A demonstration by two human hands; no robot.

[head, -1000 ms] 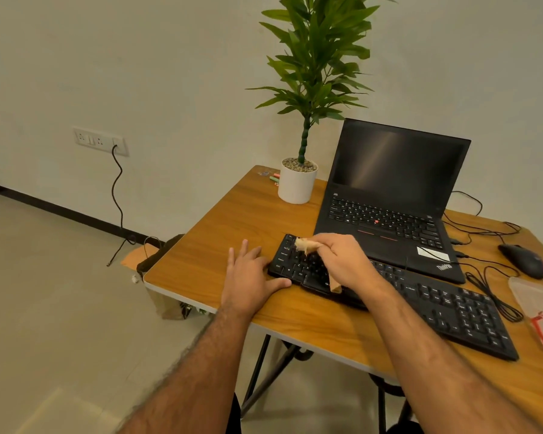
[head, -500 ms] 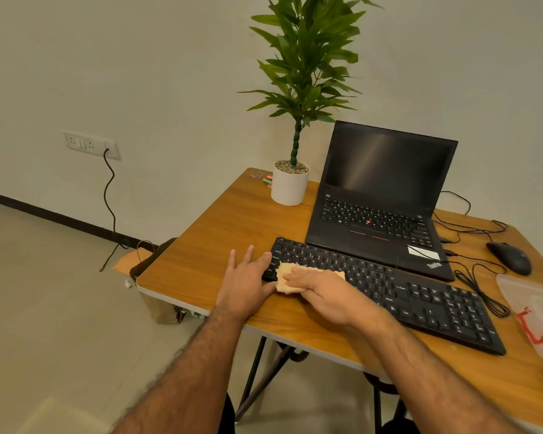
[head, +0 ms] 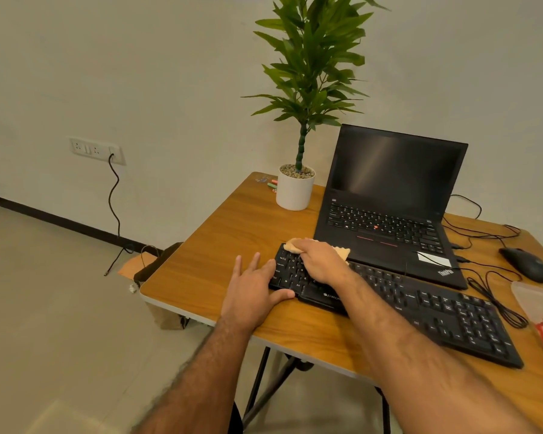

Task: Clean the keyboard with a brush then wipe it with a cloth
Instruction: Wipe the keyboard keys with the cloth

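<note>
White "ThinkPad" logo on the palm rest corner of the open black laptop [head: 386, 220], small white brand mark beginning "ZEBRON" on the front edge of the black flat keyboard [head: 420, 311], key letters too small to read

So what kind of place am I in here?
Probably a home office or small workroom: a wooden folding desk holds an open laptop, an external keyboard and a mouse.
</note>
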